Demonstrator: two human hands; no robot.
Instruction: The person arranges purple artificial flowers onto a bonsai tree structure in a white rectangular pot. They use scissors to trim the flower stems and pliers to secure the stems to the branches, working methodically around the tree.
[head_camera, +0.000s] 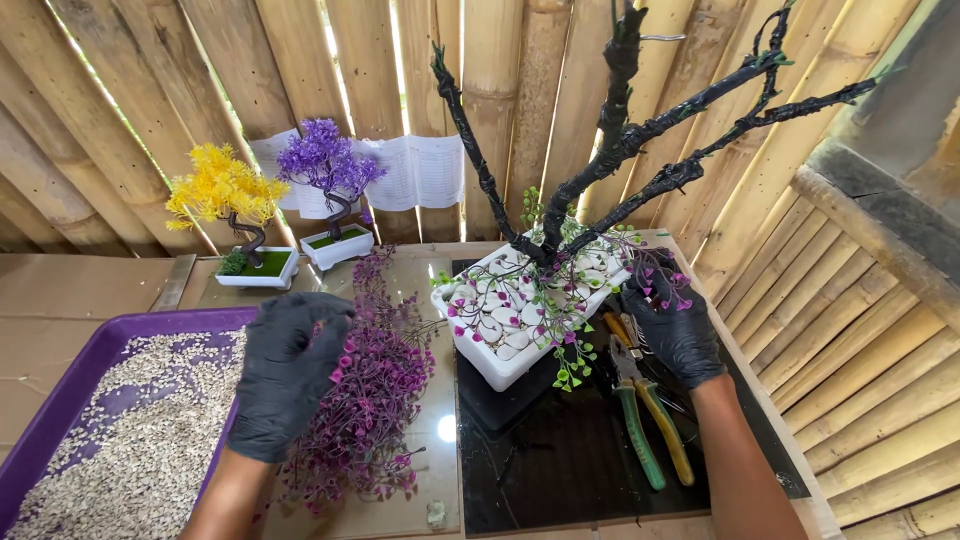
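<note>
The left hand (288, 372), in a black glove, rested on a heap of purple plastic sprigs (365, 395) at about seven o'clock in the view, its fingers curled together around some of the stems. The right hand (674, 328), also gloved in black, was at four o'clock from the white planter (500, 372), fingers pinched on a small purple sprig (668, 280) at the planter's right end. The planter sat at the centre on a black mat (570, 460), filled with white pebbles, and from it rose a bare tree (640, 130) wrapped in black tape, branching toward one o'clock. Pliers (645, 410) with green and yellow handles lay on the mat just below the right hand. At eight o'clock a purple tray (60, 400) held pale pebbles. At ten o'clock stood two small finished trees, one yellow (222, 190) and one violet (328, 160), each in a white pot against the bamboo wall (120, 90).
</note>
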